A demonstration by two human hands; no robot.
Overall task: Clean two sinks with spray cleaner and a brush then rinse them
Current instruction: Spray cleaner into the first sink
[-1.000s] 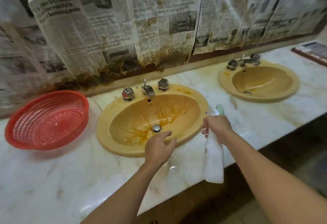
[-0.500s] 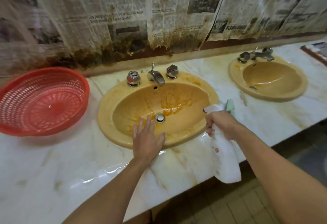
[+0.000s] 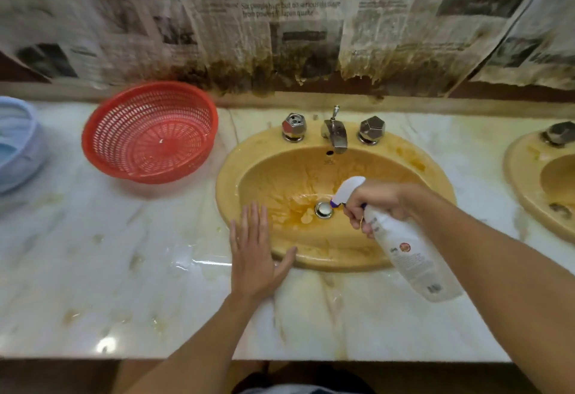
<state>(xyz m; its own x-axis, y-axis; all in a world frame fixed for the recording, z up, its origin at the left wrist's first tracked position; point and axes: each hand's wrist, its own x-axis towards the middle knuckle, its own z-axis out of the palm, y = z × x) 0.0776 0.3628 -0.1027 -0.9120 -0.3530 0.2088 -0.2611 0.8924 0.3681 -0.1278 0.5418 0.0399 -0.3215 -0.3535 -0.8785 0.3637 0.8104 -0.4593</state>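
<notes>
Head view: right hand grips spray bottle, label blurred; left hand flat on sink rim; second sink cropped.

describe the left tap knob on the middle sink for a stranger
Find the stained yellow sink in the middle. On its back rim, left of the chrome spout, sits the left knob: flat, open top, whereas the right knob has a closed faceted cap.

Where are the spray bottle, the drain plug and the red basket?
spray bottle [image 3: 410, 256], head view, on its white body.
drain plug [image 3: 323, 209], head view, on its metal cap.
red basket [image 3: 186, 120], head view, on its mesh wall.
</notes>
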